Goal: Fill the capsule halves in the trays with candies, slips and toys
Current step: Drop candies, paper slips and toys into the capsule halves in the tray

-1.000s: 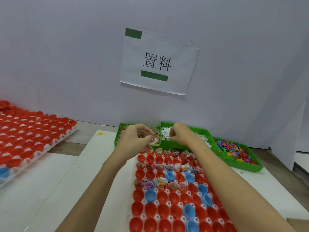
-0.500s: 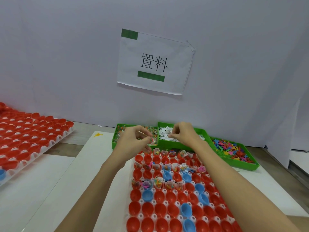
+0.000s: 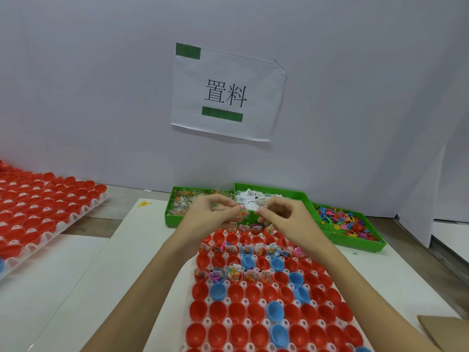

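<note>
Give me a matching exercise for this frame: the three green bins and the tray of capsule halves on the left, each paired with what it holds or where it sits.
Things:
1. left green bin
2. middle green bin
3. right green bin
4. left capsule tray

Descriptions:
A. colourful plastic toys
B. white paper slips
C. clear candy packets
D. red halves, all apparently empty

Pairs: 1-C, 2-B, 3-A, 4-D
</note>
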### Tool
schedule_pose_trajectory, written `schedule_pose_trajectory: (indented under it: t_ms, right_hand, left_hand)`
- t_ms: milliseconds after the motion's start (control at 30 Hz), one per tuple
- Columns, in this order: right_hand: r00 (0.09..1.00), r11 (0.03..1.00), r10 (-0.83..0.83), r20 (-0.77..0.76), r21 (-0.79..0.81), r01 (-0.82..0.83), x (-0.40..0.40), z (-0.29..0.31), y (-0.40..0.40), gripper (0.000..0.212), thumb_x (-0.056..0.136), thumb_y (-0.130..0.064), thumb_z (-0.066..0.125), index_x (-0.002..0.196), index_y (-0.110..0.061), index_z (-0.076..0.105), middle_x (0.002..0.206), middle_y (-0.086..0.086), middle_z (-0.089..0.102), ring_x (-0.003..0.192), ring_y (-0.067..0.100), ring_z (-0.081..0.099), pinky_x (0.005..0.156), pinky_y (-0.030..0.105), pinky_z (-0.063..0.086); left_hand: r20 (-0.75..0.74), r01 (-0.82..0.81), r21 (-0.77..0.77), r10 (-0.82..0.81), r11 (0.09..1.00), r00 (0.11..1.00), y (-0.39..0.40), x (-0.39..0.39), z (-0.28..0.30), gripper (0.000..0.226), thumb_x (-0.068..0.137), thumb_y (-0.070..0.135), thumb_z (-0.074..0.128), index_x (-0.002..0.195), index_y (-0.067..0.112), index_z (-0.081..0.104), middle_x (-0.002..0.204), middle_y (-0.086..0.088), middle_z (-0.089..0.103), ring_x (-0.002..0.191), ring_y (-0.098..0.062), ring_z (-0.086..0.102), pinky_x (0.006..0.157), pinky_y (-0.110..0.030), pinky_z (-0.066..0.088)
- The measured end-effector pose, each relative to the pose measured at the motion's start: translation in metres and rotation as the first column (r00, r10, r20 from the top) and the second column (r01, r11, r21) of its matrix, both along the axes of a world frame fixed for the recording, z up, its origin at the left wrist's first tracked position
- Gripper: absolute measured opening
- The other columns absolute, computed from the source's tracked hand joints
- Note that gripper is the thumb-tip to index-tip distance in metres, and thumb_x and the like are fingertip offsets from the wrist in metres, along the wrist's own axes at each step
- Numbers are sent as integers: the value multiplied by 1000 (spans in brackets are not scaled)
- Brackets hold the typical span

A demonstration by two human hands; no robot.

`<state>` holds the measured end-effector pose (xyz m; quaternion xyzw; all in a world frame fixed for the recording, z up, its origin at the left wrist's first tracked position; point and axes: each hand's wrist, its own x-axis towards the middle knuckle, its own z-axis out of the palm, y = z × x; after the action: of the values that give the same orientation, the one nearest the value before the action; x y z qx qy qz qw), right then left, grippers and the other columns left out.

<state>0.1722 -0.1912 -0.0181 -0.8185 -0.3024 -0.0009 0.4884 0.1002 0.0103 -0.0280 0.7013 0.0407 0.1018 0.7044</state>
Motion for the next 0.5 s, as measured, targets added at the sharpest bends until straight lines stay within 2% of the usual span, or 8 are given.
schedule_pose_trajectory:
  t_ms: [100, 167, 300, 400, 500]
  right_hand:
    - [998, 998, 52, -20, 25, -52, -22, -1, -9, 14, 98, -25, 68, 89, -17, 75, 83, 0, 77, 78, 10, 73, 74, 17, 54]
    - [998, 996, 55, -22, 71, -53, -31, -3, -13, 13, 98, -23, 68, 89, -17, 76, 83, 1, 77, 80, 11, 74, 74, 18, 55]
    - [1000, 993, 28, 7, 114, -29, -42, -2, -24, 13, 98, -20, 68, 90, -18, 77, 82, -2, 77, 79, 7, 73, 73, 17, 55]
    - [999, 997, 32, -12, 67, -31, -45, 1, -35, 13, 99, -24, 65, 95, -24, 77, 88, -6, 78, 87, 8, 74, 78, 19, 57]
    - [999, 988, -29, -45, 148, 35, -46, 1, -40, 12, 97, -29, 68, 103, -23, 76, 92, -6, 78, 89, 9, 74, 77, 23, 59]
  left_hand:
    - [51, 66, 24, -67, 998, 996, -10, -5, 4, 15, 87, 22, 81, 97, 10, 78, 95, -6, 79, 92, -19, 77, 79, -27, 62]
    - [59, 94, -47, -91, 994, 994, -21, -7, 6, 14, 86, 19, 83, 95, 9, 79, 95, -10, 79, 91, -21, 77, 77, -25, 61]
    - [45, 26, -200, -18, 979, 999, -50, -9, 5, 9, 83, 15, 84, 90, 10, 81, 89, -8, 79, 82, -17, 77, 69, -18, 58]
    - [102, -56, -119, 68, 991, 992, -64, -11, 1, 5, 85, 19, 82, 90, 19, 81, 87, 1, 79, 81, -11, 76, 68, -15, 57]
    - [165, -120, -38, 125, 992, 978, -71, -13, -3, 6, 87, 19, 81, 92, 21, 79, 88, 3, 78, 83, -9, 74, 71, -13, 56]
